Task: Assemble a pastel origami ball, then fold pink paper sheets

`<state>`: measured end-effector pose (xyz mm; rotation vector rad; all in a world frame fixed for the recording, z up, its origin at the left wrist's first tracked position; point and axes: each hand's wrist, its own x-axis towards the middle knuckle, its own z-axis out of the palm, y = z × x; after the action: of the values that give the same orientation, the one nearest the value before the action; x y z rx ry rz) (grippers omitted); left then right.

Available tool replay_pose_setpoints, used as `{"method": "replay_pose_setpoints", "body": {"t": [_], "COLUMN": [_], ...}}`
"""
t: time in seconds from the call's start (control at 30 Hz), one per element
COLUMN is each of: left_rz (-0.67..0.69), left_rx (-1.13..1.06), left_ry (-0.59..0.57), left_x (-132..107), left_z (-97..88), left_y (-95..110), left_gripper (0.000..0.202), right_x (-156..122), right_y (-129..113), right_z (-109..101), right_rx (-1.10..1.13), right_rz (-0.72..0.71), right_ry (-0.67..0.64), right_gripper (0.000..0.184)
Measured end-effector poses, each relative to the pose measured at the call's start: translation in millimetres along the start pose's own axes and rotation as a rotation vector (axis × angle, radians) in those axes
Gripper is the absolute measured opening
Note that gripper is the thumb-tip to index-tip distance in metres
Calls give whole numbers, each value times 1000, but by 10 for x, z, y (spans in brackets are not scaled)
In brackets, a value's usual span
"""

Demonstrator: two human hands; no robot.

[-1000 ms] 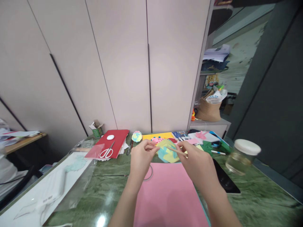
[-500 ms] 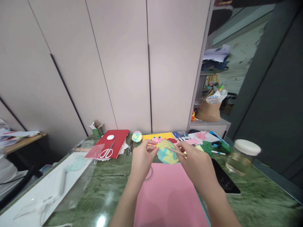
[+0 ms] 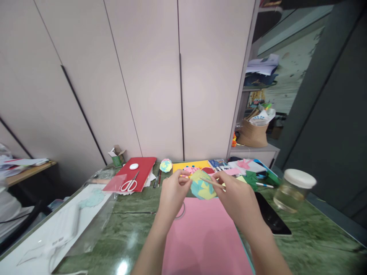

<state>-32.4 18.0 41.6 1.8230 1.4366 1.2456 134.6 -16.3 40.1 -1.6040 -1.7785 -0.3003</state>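
Both hands are raised over a pink paper sheet (image 3: pixel 205 236) on a green marble table (image 3: pixel 137 225). My left hand (image 3: pixel 172 193) pinches the left edge of a folded paper piece (image 3: pixel 202 188) in yellow, blue and green. My right hand (image 3: pixel 236 198) pinches its right side and also grips a thin wooden stick (image 3: pixel 212 183) that lies across the paper. The fingers of both hands are closed.
White-handled scissors (image 3: pixel 129 185) lie on a red folder (image 3: pixel 137 172) at the back left. A lidded glass jar (image 3: pixel 294 190) stands at the right, a dark tablet (image 3: pixel 271 217) beside it. Coloured paper scraps (image 3: pixel 243 170) crowd the far edge. A clear plastic sheet (image 3: pixel 94 214) lies at the left.
The folded paper has been turned slightly and brought closer between the hands; both hands shifted a little. Everything on the table stays as it was.
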Motion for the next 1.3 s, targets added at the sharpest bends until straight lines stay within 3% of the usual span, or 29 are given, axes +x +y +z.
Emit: {"method": "replay_pose_setpoints", "body": {"t": [0.27, 0.43, 0.57, 0.7, 0.8, 0.9, 1.3], "left_rz": [-9, -12, -22, -60, -119, -198, -267], "left_rx": [15, -18, -77, -232, -434, -647, -813], "left_ry": [-23, -22, 31, -66, -198, -260, -229], "left_x": [-1, 16, 46, 85, 118, 143, 155], "left_z": [7, 17, 41, 147, 284, 402, 450], "left_y": [-7, -22, -77, -139, -173, -203, -239], "left_gripper": [12, 14, 20, 26, 25, 23, 28], "right_x": [0, 24, 88, 128, 114, 85, 71], "right_y": [2, 33, 151, 246, 241, 206, 153], "right_z": [-1, 32, 56, 9, -33, -48, -58], "right_rx": [11, 27, 5, 46, 84, 111, 71], "right_rz": [26, 17, 103, 181, 171, 137, 43], "right_ry": [-40, 10, 72, 143, 221, 279, 362], "right_gripper": [13, 14, 12, 12, 15, 16, 16]}}
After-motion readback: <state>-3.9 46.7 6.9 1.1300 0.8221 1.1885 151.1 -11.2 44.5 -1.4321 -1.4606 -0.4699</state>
